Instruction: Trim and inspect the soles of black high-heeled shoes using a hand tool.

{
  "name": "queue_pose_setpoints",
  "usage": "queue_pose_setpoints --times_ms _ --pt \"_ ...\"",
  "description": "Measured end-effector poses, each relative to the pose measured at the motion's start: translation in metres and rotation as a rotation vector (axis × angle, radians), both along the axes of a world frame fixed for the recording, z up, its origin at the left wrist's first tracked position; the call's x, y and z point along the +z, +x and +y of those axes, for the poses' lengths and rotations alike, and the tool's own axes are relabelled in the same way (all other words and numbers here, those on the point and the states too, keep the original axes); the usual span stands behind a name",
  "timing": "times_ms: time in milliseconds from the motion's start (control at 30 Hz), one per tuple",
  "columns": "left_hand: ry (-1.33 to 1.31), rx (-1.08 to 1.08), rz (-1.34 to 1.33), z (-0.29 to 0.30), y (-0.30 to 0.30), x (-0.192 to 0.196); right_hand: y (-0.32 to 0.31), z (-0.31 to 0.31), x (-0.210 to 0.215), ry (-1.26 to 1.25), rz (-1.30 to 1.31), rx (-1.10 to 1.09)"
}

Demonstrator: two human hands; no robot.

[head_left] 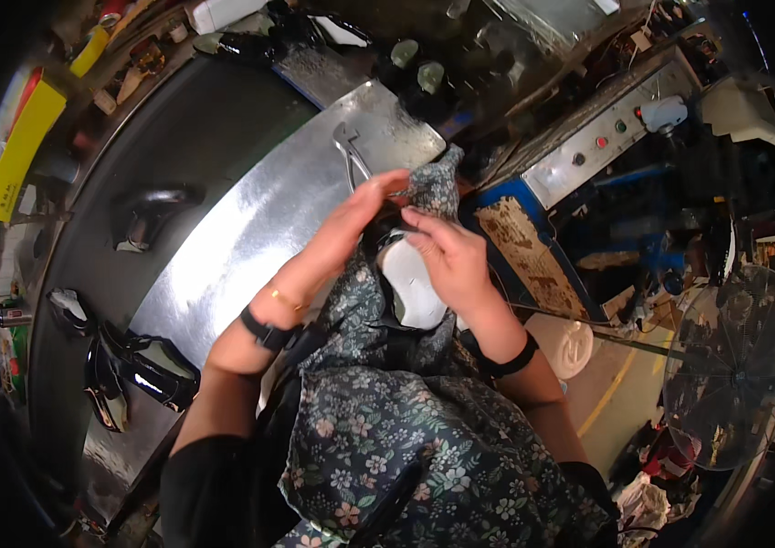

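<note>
A shoe with a pale, bare underside [413, 285] lies bottom up over my lap, with dark material along its edge. My right hand [458, 269] is closed on its right side, thumb and fingertips bent over the far end. Along the left of that far end is my left hand [351, 219], its fingers stretched out and close together; whether they touch the shoe I cannot tell. Floral cloth [437, 187] shows just beyond both hands. Past my left fingers, metal pincers [349, 151] lie on the shiny metal tabletop [241, 242].
Glossy black shoes [163, 373] lie at the left, and another dark shoe [154, 215] rests on the dark belt [113, 274]. On the right stand a machine panel with buttons [602, 143], a round fan [736, 365] and a whitish lidded container [574, 349].
</note>
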State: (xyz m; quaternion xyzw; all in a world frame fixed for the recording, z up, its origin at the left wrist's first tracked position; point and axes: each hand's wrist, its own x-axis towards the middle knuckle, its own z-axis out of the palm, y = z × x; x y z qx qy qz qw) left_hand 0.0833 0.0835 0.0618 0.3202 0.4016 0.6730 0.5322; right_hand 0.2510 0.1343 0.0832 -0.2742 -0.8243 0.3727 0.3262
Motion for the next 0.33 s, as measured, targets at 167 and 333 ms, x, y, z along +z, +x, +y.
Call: queue_pose_setpoints --times_ms 167,333 --pt "-0.162 -0.172 -0.049 0.016 0.022 -0.004 0.027 0.000 0.003 -0.029 0.107 -0.070" --pt "0.275 0.158 0.970 0.001 0.041 0.002 0.062 0.008 -0.060 -0.352 0.097 -0.120"
